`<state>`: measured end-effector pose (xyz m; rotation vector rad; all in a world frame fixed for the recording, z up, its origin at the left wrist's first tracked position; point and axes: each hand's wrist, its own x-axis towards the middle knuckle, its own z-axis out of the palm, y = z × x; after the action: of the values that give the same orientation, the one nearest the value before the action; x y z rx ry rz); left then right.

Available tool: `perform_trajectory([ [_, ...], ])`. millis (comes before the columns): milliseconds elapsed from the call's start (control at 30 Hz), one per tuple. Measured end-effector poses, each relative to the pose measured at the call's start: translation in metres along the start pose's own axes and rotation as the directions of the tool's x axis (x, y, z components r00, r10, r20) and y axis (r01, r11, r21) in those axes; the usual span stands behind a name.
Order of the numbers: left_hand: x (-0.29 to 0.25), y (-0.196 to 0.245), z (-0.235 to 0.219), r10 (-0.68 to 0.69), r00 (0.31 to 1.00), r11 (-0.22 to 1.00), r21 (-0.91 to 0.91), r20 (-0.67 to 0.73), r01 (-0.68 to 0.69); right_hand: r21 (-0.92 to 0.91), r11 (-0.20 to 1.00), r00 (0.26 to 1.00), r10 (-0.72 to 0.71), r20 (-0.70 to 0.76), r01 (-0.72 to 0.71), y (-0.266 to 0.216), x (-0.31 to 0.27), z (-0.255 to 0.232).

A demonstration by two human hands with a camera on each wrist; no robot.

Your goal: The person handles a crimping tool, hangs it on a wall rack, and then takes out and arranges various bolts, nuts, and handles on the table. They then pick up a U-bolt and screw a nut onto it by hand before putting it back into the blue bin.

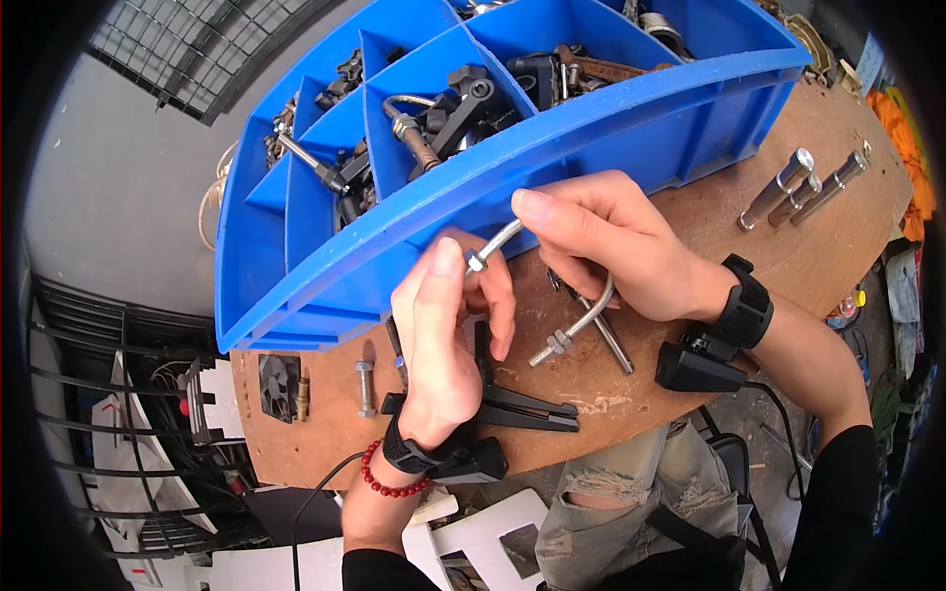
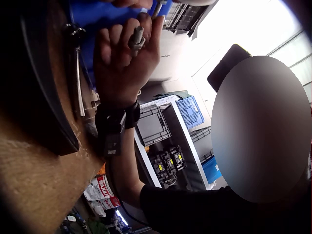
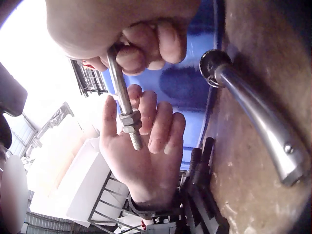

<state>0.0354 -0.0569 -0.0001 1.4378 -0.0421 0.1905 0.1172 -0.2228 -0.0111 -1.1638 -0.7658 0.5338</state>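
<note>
A silver U-bolt (image 1: 593, 313) with nuts on its threaded legs hangs between both hands in the head view. My right hand (image 1: 626, 241) grips it, thumb along the upper leg and fingers around the bend. At the tip of that leg, beside a nut (image 1: 477, 262), my left hand (image 1: 439, 325) pinches the threaded end between thumb and fingers. The other leg points down and left, carrying its own nuts (image 1: 559, 342); these also show as a stacked pair (image 3: 130, 120) in the right wrist view. Beneath the hands, a shiny metal rod-like tool (image 3: 256, 114) lies on the table.
A blue divided bin (image 1: 680, 108) of metal hardware stands behind the hands on the wooden table (image 1: 631, 389). Three metal pins (image 1: 791, 187) stand at the right. A bolt (image 1: 365, 387), a small black fan (image 1: 280, 386) and a black part (image 1: 527, 411) lie nearer the front.
</note>
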Motion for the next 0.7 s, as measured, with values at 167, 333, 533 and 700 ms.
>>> perform_trajectory([
  [167,0.002,0.003,-0.005,0.026,0.999,0.99,0.136,0.043,-0.032,0.032,0.999,1.0,-0.024,0.007,0.024,0.001,0.001,0.001],
  [333,-0.001,-0.002,-0.012,-0.048,0.996,0.994,0.103,0.073,0.04,0.019,1.0,0.999,-0.021,0.026,0.021,-0.001,0.0,0.001],
  [533,0.002,0.002,-0.002,0.046,0.998,0.993,0.107,0.054,-0.051,-0.035,0.999,1.0,-0.007,-0.03,0.006,0.001,0.0,-0.002],
  [700,0.001,0.0,-0.006,0.041,0.998,0.992,0.114,0.056,-0.048,0.021,1.0,0.999,-0.014,-0.039,0.015,-0.002,0.001,0.003],
])
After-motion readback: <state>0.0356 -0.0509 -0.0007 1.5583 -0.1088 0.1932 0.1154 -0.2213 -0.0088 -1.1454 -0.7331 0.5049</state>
